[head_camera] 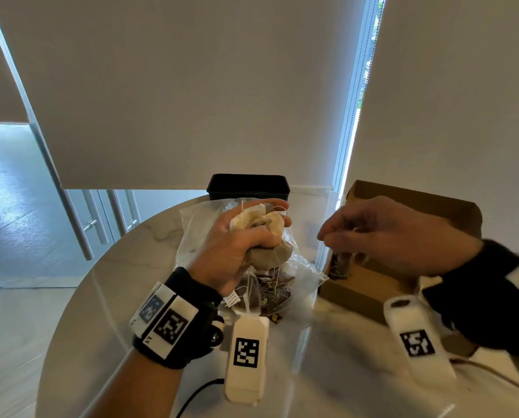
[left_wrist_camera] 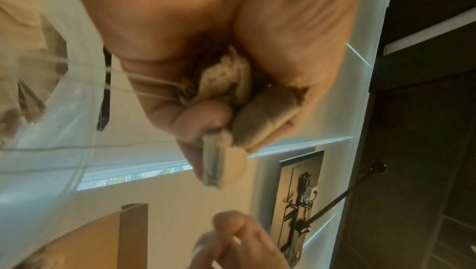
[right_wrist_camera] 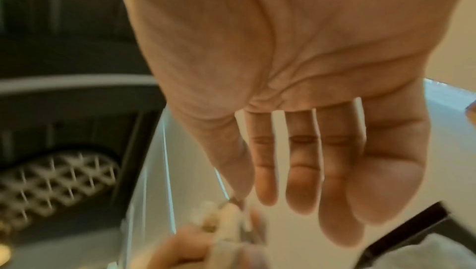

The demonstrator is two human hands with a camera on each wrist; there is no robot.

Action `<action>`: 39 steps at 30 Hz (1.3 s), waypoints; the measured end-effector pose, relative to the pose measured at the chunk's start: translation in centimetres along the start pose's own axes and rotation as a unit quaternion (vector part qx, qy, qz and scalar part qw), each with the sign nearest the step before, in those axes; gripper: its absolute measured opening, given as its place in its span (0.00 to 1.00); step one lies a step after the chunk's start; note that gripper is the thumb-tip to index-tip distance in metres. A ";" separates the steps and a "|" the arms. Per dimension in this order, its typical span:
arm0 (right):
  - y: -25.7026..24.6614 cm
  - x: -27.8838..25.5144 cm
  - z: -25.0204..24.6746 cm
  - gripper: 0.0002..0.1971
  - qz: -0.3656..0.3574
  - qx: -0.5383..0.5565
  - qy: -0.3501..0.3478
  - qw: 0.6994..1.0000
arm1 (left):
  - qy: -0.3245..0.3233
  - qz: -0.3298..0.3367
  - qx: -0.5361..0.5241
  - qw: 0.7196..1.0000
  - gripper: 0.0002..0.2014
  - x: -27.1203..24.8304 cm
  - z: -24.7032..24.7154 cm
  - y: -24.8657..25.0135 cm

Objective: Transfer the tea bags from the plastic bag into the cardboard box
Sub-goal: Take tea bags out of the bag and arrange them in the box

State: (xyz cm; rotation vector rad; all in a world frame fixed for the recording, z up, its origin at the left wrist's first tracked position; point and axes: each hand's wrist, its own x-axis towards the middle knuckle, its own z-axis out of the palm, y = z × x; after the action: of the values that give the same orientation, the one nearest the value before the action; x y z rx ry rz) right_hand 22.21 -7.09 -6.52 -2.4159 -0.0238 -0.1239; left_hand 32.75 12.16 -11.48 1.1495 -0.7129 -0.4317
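Observation:
My left hand (head_camera: 237, 245) grips a crumpled bunch of tea bags (head_camera: 264, 224) above the clear plastic bag (head_camera: 294, 267), which lies on the table with more tea bags (head_camera: 270, 291) inside. The left wrist view shows the fingers curled tight around the bunch (left_wrist_camera: 224, 81). My right hand (head_camera: 378, 233) hovers over the open cardboard box (head_camera: 363, 294), fingers straight and palm bare (right_wrist_camera: 296, 90). A dark tea bag (head_camera: 341, 263) hangs just under that hand at the box's left wall. Whether it still touches the fingers I cannot tell.
The round marble table (head_camera: 131, 282) has its curved edge close on the left and front. A black rectangular container (head_camera: 247, 185) stands behind the plastic bag. The box's raised lid (head_camera: 418, 203) leans toward the wall. A black cable (head_camera: 197, 393) runs near the front edge.

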 end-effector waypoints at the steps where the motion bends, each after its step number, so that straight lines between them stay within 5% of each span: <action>1: -0.7 -1.0 0.7 0.14 -0.016 0.046 0.009 0.999 | 0.001 0.003 -0.007 1.000 0.19 0.0 0.2 0.0; 5: -1.1 -2.8 3.9 0.25 -0.020 0.146 0.019 0.989 | -0.002 0.016 -0.011 1.000 0.18 -0.2 1.2 -0.2; 20: 2.8 -3.0 4.7 0.11 0.003 0.423 0.156 0.893 | -0.021 -0.015 -0.024 0.999 0.23 -0.1 2.1 -1.4; 24: 3.4 -3.0 4.0 0.19 0.007 0.489 0.169 0.856 | 0.007 -0.005 -0.021 1.000 0.20 0.2 1.4 -1.6; 28: 3.5 -3.1 3.9 0.28 -0.007 0.478 0.153 0.865 | 0.007 0.004 0.015 1.000 0.14 0.1 2.0 -1.6; 34: 3.3 -3.1 5.0 0.24 -0.019 0.479 0.118 0.870 | -0.002 0.034 0.129 0.991 0.09 -0.7 3.5 -1.4; 39: 2.9 -3.3 5.7 0.16 -0.052 0.412 0.082 0.906 | -0.016 0.039 0.212 0.976 0.07 -1.1 4.4 -1.5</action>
State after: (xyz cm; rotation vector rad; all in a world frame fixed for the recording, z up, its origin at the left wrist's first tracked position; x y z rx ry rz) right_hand 19.55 -5.42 -13.02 -1.5503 -0.1062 -0.2997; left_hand 28.96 9.35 -12.20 1.5098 -0.9033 -0.2355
